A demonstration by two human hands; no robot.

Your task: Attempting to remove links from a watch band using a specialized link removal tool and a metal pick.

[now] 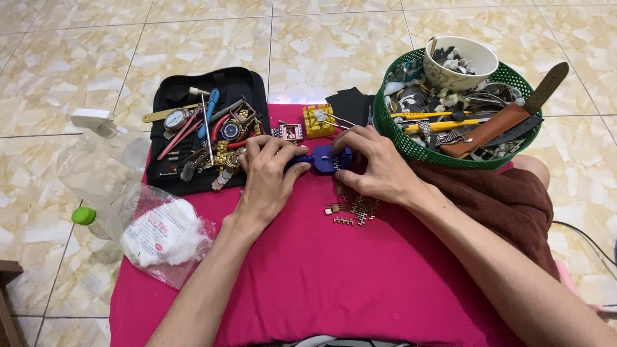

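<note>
You have both hands on the small blue tool point(323, 159), which sits on the pink cloth point(308, 283) near its far edge. Your left hand point(267, 177) closes around the tool's left end, fingers curled over it; your right hand point(379, 168) pinches its right end from above. Just nearer to you than the tool, a scatter of small metal links point(355, 209) lies loose on the cloth, so some links look already taken out, while what is clamped in the tool is hidden by your fingers. The black tool case point(205, 128) lies open by the cloth's far left corner, the green basket point(459, 109) of straps at the far right.
</note>
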